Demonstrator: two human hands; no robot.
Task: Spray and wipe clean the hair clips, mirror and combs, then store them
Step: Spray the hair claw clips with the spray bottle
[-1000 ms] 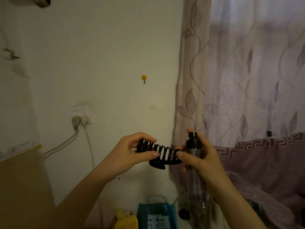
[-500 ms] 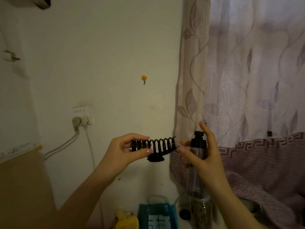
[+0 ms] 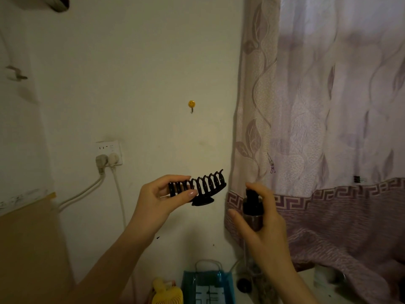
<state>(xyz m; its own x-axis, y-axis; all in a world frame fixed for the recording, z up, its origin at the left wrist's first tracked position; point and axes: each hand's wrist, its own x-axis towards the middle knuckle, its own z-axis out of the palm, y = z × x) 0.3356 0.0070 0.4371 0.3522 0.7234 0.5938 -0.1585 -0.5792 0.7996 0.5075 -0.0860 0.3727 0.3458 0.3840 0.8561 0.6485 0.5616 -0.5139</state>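
Dim cream wall (image 3: pixel 135 62), patterned curtain (image 3: pixel 328 106)

black claw clip (image 3: pixel 200 187), held level, teeth up

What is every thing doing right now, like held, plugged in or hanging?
Hair clip: held up sideways in the left hand.
Spray bottle: upright, gripped by the right hand.
Two plugs: plugged in.
Wall hook: empty.
Curtain: hanging closed.

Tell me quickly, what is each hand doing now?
Left hand: closed on the hair clip.
Right hand: closed on the spray bottle.
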